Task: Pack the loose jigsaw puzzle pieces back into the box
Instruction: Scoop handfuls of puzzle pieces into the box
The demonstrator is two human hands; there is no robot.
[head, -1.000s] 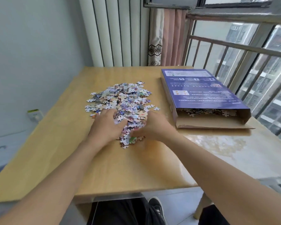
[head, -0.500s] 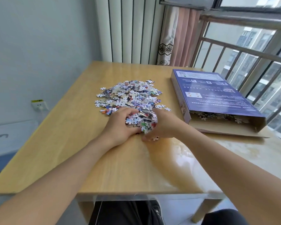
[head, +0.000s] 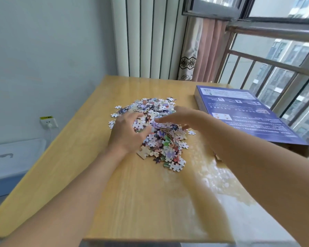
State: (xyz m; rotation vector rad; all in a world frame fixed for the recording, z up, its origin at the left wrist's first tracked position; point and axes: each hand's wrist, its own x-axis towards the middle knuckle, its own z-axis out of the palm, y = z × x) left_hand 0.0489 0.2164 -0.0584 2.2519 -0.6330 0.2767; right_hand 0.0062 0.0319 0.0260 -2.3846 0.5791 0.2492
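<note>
The loose jigsaw puzzle pieces [head: 157, 129] lay heaped mid-tabletop [head: 141, 202], just left of the purple puzzle box [head: 246, 118]. The left hand [head: 127, 134] rested on the heap's left side with fingers loosely curled into the pieces. The right hand [head: 184, 116] reached over the heap, fingers extended, gripping nothing.

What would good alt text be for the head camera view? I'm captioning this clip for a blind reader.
A person's left hand and right hand, fingers spread, reach into a heap of loose jigsaw puzzle pieces on a wooden table. A flat purple puzzle box lies to the right, by a barred window.
</note>
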